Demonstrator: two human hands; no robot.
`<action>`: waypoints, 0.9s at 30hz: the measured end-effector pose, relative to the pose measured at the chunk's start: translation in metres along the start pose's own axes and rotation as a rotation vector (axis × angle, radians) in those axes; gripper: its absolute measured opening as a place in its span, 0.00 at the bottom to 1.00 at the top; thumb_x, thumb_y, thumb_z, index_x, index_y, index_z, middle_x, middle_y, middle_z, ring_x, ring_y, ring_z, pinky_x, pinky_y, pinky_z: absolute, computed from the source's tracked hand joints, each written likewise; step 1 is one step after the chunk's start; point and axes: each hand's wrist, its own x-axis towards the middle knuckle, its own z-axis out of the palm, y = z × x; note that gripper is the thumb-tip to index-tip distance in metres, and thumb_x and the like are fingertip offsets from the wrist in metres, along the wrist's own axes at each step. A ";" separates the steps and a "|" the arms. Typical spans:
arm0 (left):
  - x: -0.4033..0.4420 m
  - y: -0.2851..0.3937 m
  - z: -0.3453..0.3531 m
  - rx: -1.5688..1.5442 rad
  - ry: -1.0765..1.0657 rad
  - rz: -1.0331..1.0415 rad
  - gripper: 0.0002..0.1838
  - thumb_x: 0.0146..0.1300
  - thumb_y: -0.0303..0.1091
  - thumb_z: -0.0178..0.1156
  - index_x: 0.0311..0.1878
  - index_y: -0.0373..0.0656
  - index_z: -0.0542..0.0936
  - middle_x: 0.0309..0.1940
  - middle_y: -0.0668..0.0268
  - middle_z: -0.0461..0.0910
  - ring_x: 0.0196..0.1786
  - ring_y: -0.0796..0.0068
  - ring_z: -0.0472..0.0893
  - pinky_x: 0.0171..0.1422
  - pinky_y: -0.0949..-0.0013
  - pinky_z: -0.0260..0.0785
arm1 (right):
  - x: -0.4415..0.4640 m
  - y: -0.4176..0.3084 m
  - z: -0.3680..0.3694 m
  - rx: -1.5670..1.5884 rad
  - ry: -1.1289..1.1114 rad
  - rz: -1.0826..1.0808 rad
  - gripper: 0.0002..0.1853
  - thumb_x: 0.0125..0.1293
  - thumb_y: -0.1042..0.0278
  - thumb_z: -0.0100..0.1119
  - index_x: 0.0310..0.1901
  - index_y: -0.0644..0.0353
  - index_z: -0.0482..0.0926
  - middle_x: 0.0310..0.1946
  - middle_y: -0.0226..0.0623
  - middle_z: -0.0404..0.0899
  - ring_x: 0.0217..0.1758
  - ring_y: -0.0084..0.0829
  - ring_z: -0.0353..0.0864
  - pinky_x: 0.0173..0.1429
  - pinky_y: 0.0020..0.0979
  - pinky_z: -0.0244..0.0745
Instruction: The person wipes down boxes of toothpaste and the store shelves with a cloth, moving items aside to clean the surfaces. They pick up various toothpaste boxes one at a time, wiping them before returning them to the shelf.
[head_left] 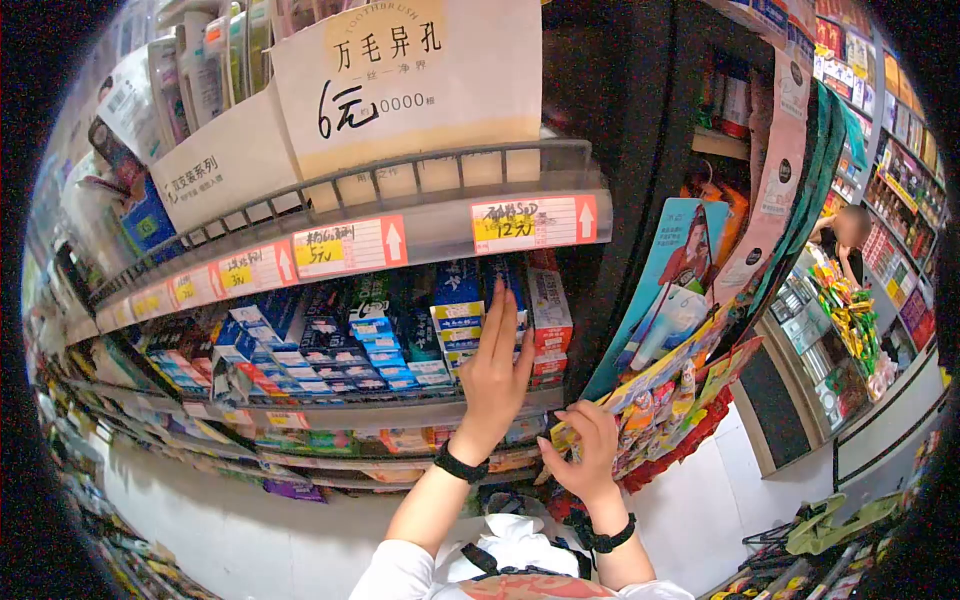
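Observation:
My left hand (pixel 497 360) reaches into the shelf with its fingers stretched out. Its fingertips lie against a dark blue box at the top of a stack, between a blue and yellow stack of boxes (pixel 458 310) and a red and white stack (pixel 550 315). Nothing is gripped in it. Lower and to the right, my right hand (pixel 585 447) hangs in front of the shelf's end, beside hanging colourful packets (pixel 645 425). Its thumb and fingers are apart, and no object shows between them.
Above the boxes runs a shelf edge with price tags (pixel 350 243) and a wire rail. A large paper sign (pixel 410 90) stands over it. Lower shelves hold more packets. At the right, a person (pixel 845 240) is by a counter with colourful goods (pixel 850 315).

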 end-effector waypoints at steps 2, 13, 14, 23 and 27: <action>0.000 0.000 0.000 -0.019 0.000 -0.001 0.30 0.59 0.27 0.63 0.67 0.37 0.69 0.69 0.54 0.66 0.66 0.52 0.72 0.62 0.61 0.71 | 0.000 0.000 0.000 0.007 0.002 -0.004 0.24 0.46 0.66 0.72 0.47 0.56 0.76 0.47 0.39 0.74 0.47 0.41 0.73 0.50 0.38 0.67; -0.035 -0.005 -0.052 -0.096 0.050 0.038 0.33 0.54 0.22 0.66 0.66 0.34 0.69 0.64 0.45 0.70 0.58 0.53 0.78 0.49 0.66 0.74 | 0.004 -0.005 -0.003 -0.015 -0.032 0.009 0.24 0.47 0.68 0.72 0.47 0.58 0.76 0.46 0.40 0.73 0.48 0.43 0.73 0.51 0.40 0.67; -0.039 -0.006 -0.062 -0.151 0.005 -0.120 0.34 0.54 0.20 0.65 0.66 0.33 0.68 0.65 0.42 0.68 0.65 0.50 0.73 0.62 0.61 0.71 | 0.005 -0.006 -0.004 -0.010 -0.036 0.009 0.24 0.47 0.68 0.72 0.47 0.58 0.76 0.46 0.40 0.73 0.48 0.43 0.73 0.51 0.40 0.67; -0.041 -0.058 -0.144 0.227 0.397 -0.016 0.28 0.59 0.19 0.62 0.64 0.37 0.70 0.60 0.54 0.75 0.35 0.78 0.75 0.32 0.79 0.67 | 0.005 -0.006 0.001 -0.048 -0.059 0.047 0.22 0.48 0.71 0.71 0.46 0.59 0.75 0.47 0.43 0.73 0.50 0.45 0.72 0.55 0.42 0.66; -0.033 -0.084 -0.187 0.321 0.522 -0.187 0.23 0.59 0.19 0.61 0.60 0.39 0.74 0.53 0.60 0.78 0.40 0.73 0.76 0.45 0.72 0.69 | 0.001 -0.004 0.006 -0.064 -0.027 0.036 0.23 0.48 0.71 0.70 0.47 0.59 0.74 0.48 0.44 0.73 0.51 0.45 0.71 0.58 0.43 0.65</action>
